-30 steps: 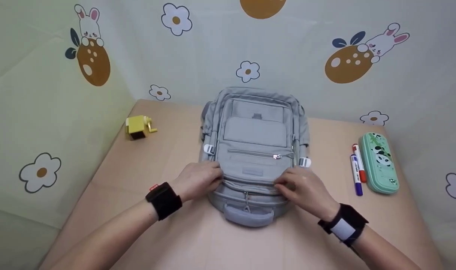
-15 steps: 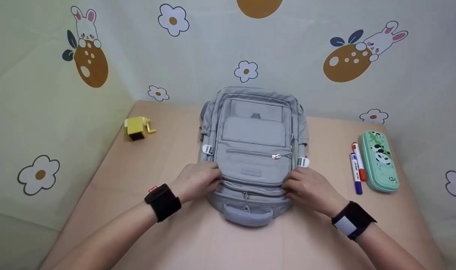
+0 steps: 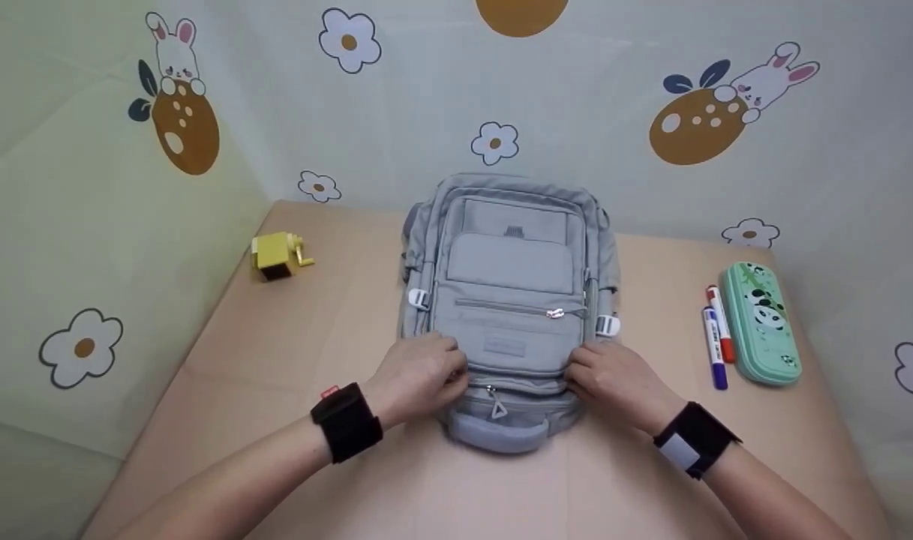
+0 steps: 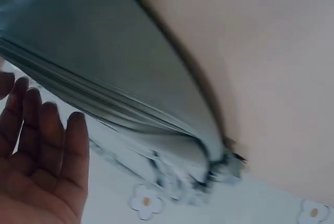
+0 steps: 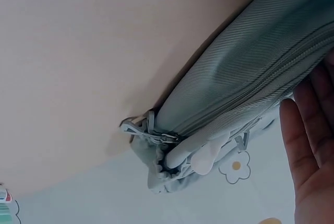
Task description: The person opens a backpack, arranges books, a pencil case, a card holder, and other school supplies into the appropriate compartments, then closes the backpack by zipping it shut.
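A grey backpack (image 3: 510,262) lies on its back on the table, its top handle (image 3: 500,433) toward me. My left hand (image 3: 420,375) is at the left edge of its upper zipped compartment. In the left wrist view, the left fingers (image 4: 73,151) are loosely bent beside the fabric, with no fabric seen between them and the thumb. My right hand (image 3: 620,379) holds the right edge of the same compartment. Its fingertips go out of sight behind the fabric in the right wrist view. Between the hands hangs a triangular zipper pull (image 3: 498,409).
A yellow crank pencil sharpener (image 3: 277,256) stands at the far left. To the right lie a blue-capped marker (image 3: 715,349), a red-capped marker (image 3: 721,326) and a green panda pencil case (image 3: 762,322). Patterned cloth (image 3: 411,105) stands behind and beside the table (image 3: 336,315).
My left hand has shifted right and slightly nearer along the backpack. The right hand first slid outward to the right edge and stays there. The zipper pull has swung a little.
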`<state>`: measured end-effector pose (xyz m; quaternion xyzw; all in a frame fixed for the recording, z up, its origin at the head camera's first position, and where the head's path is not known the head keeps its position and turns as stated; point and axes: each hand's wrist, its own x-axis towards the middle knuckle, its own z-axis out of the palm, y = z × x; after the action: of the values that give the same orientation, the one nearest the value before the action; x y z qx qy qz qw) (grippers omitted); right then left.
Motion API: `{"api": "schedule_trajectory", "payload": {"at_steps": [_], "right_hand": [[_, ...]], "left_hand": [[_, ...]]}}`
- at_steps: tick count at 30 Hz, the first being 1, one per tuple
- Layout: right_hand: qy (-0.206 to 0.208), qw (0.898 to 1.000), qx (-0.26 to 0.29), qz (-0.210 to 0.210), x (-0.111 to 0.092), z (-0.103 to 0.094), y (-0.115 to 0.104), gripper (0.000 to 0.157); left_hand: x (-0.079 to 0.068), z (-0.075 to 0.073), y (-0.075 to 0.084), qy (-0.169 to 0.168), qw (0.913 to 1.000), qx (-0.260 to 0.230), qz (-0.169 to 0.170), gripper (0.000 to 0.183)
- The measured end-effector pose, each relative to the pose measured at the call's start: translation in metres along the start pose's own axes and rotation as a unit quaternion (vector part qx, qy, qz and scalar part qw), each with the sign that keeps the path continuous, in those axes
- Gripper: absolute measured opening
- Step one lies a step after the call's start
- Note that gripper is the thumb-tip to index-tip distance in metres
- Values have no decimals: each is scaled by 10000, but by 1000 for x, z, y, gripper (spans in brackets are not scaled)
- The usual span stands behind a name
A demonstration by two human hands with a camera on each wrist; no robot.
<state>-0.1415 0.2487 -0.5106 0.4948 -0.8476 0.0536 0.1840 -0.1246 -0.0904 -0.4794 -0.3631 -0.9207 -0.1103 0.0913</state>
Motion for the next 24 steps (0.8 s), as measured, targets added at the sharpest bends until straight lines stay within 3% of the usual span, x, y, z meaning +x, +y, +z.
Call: {"api": "schedule_trajectory", "payload": {"at_steps": [5, 9, 13, 18, 24], "right_hand": [[-6, 10000, -25, 57, -1, 0, 0, 10], [-46, 9999, -88, 83, -2, 0, -1, 9], [-16, 9999, -74, 101, -2, -1, -2, 8], [139, 9999, 9, 77, -2, -1, -1, 8], [125, 9999, 42, 109, -2, -1, 0, 8]], "left_hand": [[16, 1, 28, -624, 9973, -139, -374, 57], [29, 4, 38, -857, 9945, 93, -590, 67], [36, 5, 41, -1149, 9909, 73, -697, 63], [38, 0, 39, -1594, 9809, -560, -962, 46], [31, -7, 30, -1637, 9771, -823, -1084, 32]]}}
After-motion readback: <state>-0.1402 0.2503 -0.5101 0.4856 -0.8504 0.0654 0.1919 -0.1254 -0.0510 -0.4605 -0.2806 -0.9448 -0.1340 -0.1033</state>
